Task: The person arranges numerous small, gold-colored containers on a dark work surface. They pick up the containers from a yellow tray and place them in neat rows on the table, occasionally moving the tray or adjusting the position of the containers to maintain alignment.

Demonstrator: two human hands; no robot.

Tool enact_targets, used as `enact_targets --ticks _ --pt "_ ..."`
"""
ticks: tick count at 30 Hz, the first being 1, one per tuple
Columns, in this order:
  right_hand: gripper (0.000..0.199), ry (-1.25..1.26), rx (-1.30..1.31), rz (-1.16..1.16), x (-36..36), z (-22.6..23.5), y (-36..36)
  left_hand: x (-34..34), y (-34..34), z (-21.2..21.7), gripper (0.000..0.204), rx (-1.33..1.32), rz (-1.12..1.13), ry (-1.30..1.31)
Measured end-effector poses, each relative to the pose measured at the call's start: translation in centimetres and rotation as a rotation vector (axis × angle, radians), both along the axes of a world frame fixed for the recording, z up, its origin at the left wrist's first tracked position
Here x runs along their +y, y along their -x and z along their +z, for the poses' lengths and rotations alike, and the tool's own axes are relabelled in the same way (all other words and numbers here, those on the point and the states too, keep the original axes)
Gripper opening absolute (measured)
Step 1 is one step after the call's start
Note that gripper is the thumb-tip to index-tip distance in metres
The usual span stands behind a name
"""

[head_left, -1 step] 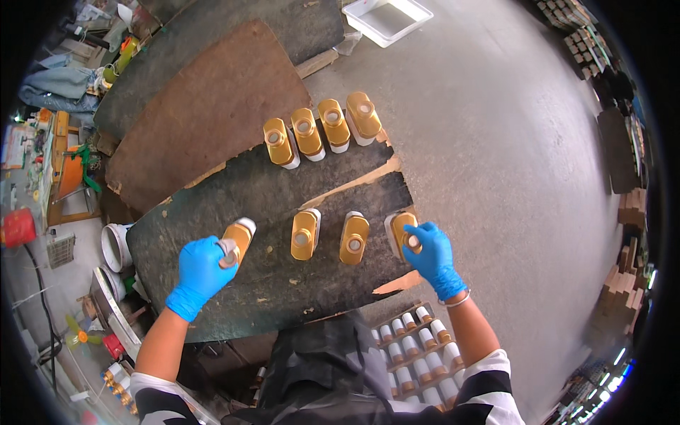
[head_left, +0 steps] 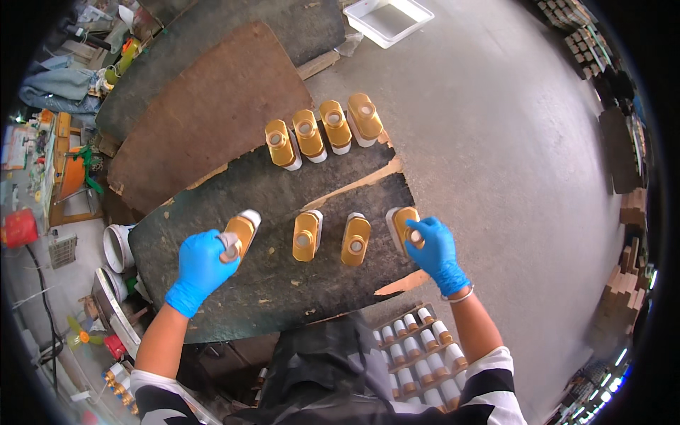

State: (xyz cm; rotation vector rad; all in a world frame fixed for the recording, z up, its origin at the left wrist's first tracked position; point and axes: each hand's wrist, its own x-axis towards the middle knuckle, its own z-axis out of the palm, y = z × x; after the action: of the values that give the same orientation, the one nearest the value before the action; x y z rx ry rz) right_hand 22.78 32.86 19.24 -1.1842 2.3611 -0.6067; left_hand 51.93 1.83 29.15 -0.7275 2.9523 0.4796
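My left hand (head_left: 202,265), in a blue glove, is closed round the neck end of a gold-and-white bottle-shaped piece (head_left: 244,228). That piece leans, its white end pointing away from me. A greyish-brown bit (head_left: 228,241) shows at my fingers; I cannot tell whether it is a cloth or part of the neck. At the right, my gloved right hand (head_left: 435,251) pinches the round neck of a similar gold-and-white piece (head_left: 401,221) near the board's edge. Between my hands are two more such pieces, the left one (head_left: 306,239) and the right one (head_left: 356,243), touched by neither hand.
All of these are on a worn black board (head_left: 234,191) with chipped edges. Several matching pieces (head_left: 309,138) form a row farther back, beside a brown board (head_left: 205,106). Near my right forearm sits a tray of white-and-brown cylinders (head_left: 414,347). A white tub (head_left: 352,13) lies beyond.
The piece in my left hand has shifted slightly away from me and to the right. My right hand keeps its hold, and the whole view has moved a little.
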Motion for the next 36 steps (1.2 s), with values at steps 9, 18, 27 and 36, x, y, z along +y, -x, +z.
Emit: enact_targets --ticks 9,18,27,36 --pt "0.034 0.003 0.057 0.026 -8.8 -1.5 7.1 -0.2 12.6 -1.6 0.032 0.248 0.057 -0.235" --pt "0.040 -0.085 0.039 0.044 -13.0 -4.6 8.8 5.9 21.7 -12.0 0.035 0.049 0.335 -0.266" --pt "0.040 -0.132 0.072 0.042 -13.4 -4.8 8.5 7.2 24.2 -14.8 0.032 0.098 0.394 -0.224" --pt "0.043 -0.062 0.079 0.050 -13.0 -4.6 8.0 7.9 23.9 -14.5 0.046 0.102 0.306 -0.181"
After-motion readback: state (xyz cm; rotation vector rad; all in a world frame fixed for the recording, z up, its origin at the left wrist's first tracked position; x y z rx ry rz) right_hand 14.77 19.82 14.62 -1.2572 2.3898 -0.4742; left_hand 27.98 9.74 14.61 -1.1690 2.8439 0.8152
